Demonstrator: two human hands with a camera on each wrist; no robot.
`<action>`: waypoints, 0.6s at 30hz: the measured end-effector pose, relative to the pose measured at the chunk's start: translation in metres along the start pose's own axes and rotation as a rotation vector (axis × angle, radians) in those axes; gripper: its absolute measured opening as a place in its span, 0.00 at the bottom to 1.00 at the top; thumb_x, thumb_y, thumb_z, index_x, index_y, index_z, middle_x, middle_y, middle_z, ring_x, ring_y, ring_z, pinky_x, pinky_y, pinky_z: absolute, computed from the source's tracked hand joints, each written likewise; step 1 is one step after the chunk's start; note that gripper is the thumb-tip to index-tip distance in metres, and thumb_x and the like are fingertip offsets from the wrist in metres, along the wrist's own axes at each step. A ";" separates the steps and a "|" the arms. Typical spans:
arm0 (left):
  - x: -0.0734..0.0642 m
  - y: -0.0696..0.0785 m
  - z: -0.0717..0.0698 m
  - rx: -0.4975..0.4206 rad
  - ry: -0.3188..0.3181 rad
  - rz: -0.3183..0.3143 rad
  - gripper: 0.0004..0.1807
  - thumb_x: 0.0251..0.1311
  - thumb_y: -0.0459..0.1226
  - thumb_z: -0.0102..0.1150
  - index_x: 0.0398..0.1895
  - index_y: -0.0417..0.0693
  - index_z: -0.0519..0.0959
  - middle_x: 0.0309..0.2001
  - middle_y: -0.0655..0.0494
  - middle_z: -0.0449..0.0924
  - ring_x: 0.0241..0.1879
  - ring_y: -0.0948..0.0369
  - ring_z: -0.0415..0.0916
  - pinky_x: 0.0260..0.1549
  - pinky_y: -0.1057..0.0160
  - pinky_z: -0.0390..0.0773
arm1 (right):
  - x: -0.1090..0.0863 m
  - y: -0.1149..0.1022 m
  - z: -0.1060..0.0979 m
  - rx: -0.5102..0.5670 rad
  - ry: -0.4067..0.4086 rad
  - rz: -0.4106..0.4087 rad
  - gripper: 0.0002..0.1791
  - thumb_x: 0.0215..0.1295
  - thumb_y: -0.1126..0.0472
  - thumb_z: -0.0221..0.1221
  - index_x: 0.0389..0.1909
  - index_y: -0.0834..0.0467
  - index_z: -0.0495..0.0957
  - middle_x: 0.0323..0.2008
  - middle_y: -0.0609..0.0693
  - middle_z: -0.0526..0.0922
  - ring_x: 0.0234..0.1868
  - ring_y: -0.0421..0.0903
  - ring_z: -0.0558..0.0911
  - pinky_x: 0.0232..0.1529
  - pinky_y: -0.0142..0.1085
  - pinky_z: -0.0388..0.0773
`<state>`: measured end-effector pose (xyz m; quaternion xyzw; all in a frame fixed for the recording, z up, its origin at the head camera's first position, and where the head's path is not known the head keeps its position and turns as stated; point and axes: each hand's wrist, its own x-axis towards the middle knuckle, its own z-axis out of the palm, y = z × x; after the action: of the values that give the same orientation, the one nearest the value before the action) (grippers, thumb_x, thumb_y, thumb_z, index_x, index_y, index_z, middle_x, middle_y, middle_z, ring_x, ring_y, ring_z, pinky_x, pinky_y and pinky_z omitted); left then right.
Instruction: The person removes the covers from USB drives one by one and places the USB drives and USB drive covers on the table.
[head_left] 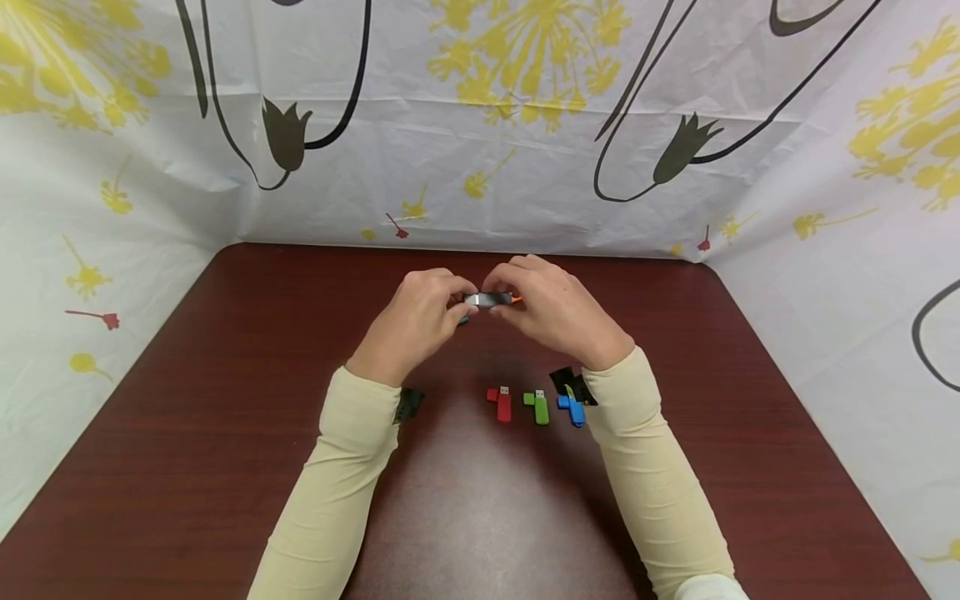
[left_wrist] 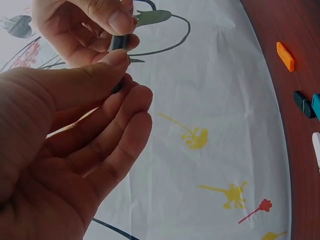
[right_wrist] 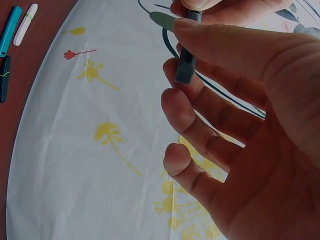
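Observation:
In the head view, a small grey USB stick [head_left: 491,300] is held up over the far part of the table between both hands. My left hand [head_left: 420,321] pinches its left end between thumb and fingers. At the other end, my right hand [head_left: 551,304] pinches it the same way. The right wrist view shows the dark stick [right_wrist: 186,67] under the thumb, with its lower end sticking out. Fingertips cover much of the stick [left_wrist: 119,42] in the left wrist view.
Red [head_left: 503,407], green [head_left: 541,410] and blue [head_left: 575,412] USB sticks lie in a row on the brown table [head_left: 225,400]. Farther back lie an orange stick [left_wrist: 286,56], a black one [left_wrist: 303,104], a teal one [right_wrist: 9,31] and a white one [right_wrist: 25,24]. A patterned cloth [head_left: 420,125] surrounds the table.

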<state>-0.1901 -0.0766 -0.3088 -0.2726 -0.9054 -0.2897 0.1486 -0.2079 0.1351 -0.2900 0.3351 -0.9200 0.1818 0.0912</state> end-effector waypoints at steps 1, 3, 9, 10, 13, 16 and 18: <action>0.000 0.000 0.000 -0.002 -0.003 0.001 0.09 0.68 0.30 0.72 0.48 0.36 0.90 0.44 0.44 0.89 0.40 0.53 0.84 0.41 0.57 0.86 | 0.000 0.000 -0.001 -0.001 -0.001 -0.002 0.11 0.68 0.63 0.73 0.49 0.53 0.87 0.46 0.49 0.87 0.50 0.51 0.84 0.49 0.48 0.84; 0.000 0.001 0.001 -0.003 -0.007 0.004 0.09 0.68 0.30 0.72 0.48 0.36 0.90 0.44 0.44 0.89 0.40 0.53 0.84 0.42 0.56 0.86 | -0.001 0.001 -0.001 -0.002 -0.002 -0.007 0.11 0.68 0.63 0.74 0.49 0.53 0.87 0.46 0.48 0.87 0.50 0.51 0.83 0.50 0.48 0.83; 0.000 0.001 0.000 -0.006 0.005 0.016 0.09 0.68 0.29 0.72 0.48 0.36 0.90 0.43 0.44 0.89 0.39 0.52 0.83 0.41 0.56 0.85 | -0.001 0.003 -0.002 -0.003 -0.001 -0.017 0.11 0.69 0.62 0.73 0.49 0.53 0.87 0.46 0.48 0.88 0.50 0.51 0.84 0.50 0.49 0.83; 0.000 0.001 0.000 -0.004 0.008 0.018 0.08 0.68 0.30 0.72 0.48 0.36 0.90 0.43 0.44 0.89 0.39 0.52 0.83 0.41 0.56 0.85 | -0.001 0.003 -0.002 -0.003 -0.003 -0.016 0.11 0.69 0.62 0.73 0.49 0.53 0.87 0.46 0.48 0.88 0.50 0.51 0.83 0.50 0.49 0.83; 0.000 0.001 -0.001 -0.003 0.016 0.023 0.08 0.67 0.30 0.73 0.47 0.36 0.90 0.42 0.44 0.89 0.38 0.53 0.83 0.40 0.57 0.85 | -0.001 0.003 -0.002 0.000 -0.009 -0.010 0.11 0.69 0.62 0.73 0.49 0.53 0.87 0.46 0.48 0.88 0.49 0.49 0.83 0.49 0.49 0.83; -0.001 0.000 -0.001 -0.005 0.013 0.023 0.09 0.68 0.30 0.73 0.48 0.36 0.90 0.42 0.44 0.89 0.38 0.53 0.83 0.39 0.57 0.85 | -0.001 0.002 -0.002 0.004 -0.014 -0.006 0.10 0.70 0.62 0.73 0.49 0.53 0.86 0.46 0.48 0.88 0.49 0.49 0.83 0.49 0.49 0.83; -0.001 0.000 -0.001 -0.009 0.009 0.022 0.09 0.68 0.30 0.73 0.48 0.36 0.90 0.43 0.44 0.90 0.38 0.53 0.83 0.40 0.57 0.85 | -0.001 0.002 -0.002 0.004 -0.015 -0.005 0.10 0.70 0.62 0.73 0.49 0.53 0.86 0.46 0.49 0.88 0.50 0.50 0.83 0.49 0.49 0.83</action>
<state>-0.1894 -0.0776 -0.3082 -0.2818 -0.9004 -0.2932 0.1547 -0.2087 0.1382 -0.2888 0.3391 -0.9193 0.1809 0.0840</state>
